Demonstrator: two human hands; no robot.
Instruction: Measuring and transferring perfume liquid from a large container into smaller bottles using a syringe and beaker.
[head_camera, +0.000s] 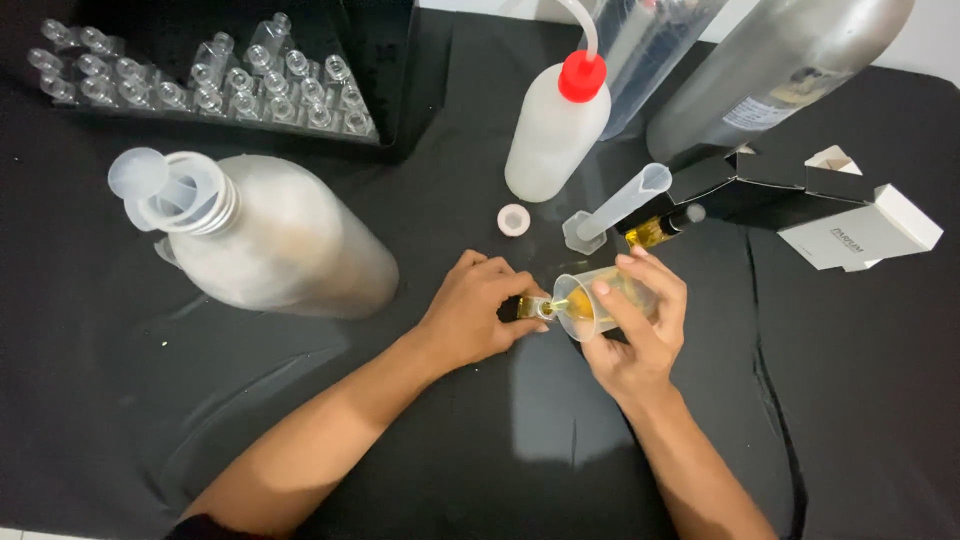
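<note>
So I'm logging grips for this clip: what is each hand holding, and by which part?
The right hand holds a small clear beaker of yellow liquid by its side wall, tilted. The left hand pinches a small vial by its body at the beaker's lip.

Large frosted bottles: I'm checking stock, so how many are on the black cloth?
2. One large frosted bottle with a funnel in its neck lies on the left; the second frosted bottle sits at the top right, partly cut off by the frame. Others may be out of view.

To your right you have two small cartons on the worktop (860, 400): a black carton (745, 185), flaps open, and touching it a white carton (862, 235). The big silver bottle (780, 70) carries a pale label (770, 105).
</note>
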